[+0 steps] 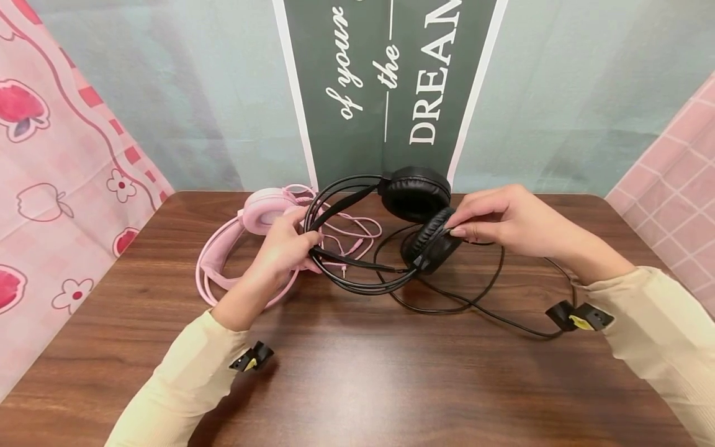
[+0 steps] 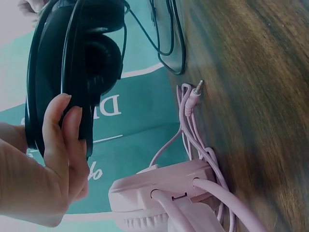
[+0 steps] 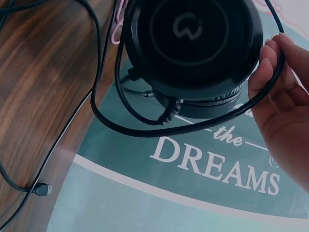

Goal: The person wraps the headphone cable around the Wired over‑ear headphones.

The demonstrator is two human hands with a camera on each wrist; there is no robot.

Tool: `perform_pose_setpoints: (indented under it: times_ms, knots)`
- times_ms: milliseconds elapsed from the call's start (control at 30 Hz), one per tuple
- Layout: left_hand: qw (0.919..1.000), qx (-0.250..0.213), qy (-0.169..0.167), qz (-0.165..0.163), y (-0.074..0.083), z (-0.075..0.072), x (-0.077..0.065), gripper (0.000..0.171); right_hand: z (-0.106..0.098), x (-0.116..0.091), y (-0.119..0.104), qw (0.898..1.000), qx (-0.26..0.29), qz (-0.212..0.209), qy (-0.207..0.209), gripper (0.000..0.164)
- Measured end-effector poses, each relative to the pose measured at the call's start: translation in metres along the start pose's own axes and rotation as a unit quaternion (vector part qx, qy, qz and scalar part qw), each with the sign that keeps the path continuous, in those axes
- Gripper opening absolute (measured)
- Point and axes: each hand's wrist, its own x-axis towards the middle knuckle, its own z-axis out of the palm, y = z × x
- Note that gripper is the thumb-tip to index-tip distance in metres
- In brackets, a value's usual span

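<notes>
My left sleeve lay nearest; my left hand was curled round the headband of the black headphones, up over the table; my right hand pinched their cable, fingertips all but meeting; a light pinch seemed best, to keep it clear of the pink headphones close by.

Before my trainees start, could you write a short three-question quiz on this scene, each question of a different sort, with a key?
1. True or false: the pink headphones lie on the table.
2. Fill in the blank: the left grip holds the black headphones by the ____.
3. What does the right grip pinch? A) the pink headphones; B) a black cable; C) the table.

Key: 1. True. 2. Headband. 3. B.
</notes>
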Motion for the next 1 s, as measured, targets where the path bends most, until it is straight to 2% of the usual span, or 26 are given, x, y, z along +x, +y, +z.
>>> perform_pose_setpoints:
  times_ms: [233,367,567,767,1000]
  knots:
    - [0.9987,0.005,-0.041,0.029,-0.001,0.002,-0.003,0.035,0.001,0.002,0.002,0.999,-0.027,-0.027,0.010,0.031]
    - [0.9972,0.015,-0.063,0.036,-0.002,0.000,-0.004,0.035,-0.001,0.001,0.004,0.999,-0.046,-0.019,-0.003,0.029]
    - [0.9953,0.029,-0.087,0.032,-0.004,-0.006,-0.006,0.037,-0.013,-0.001,0.008,0.995,-0.087,0.051,-0.004,0.022]
    - [0.9919,0.048,-0.115,0.024,-0.007,-0.009,-0.009,0.036,-0.026,-0.006,0.017,0.988,-0.087,0.123,0.022,0.015]
    - [0.9898,0.052,-0.132,0.019,-0.009,-0.012,-0.010,0.036,-0.029,-0.007,0.018,0.968,-0.069,0.241,0.027,0.010]
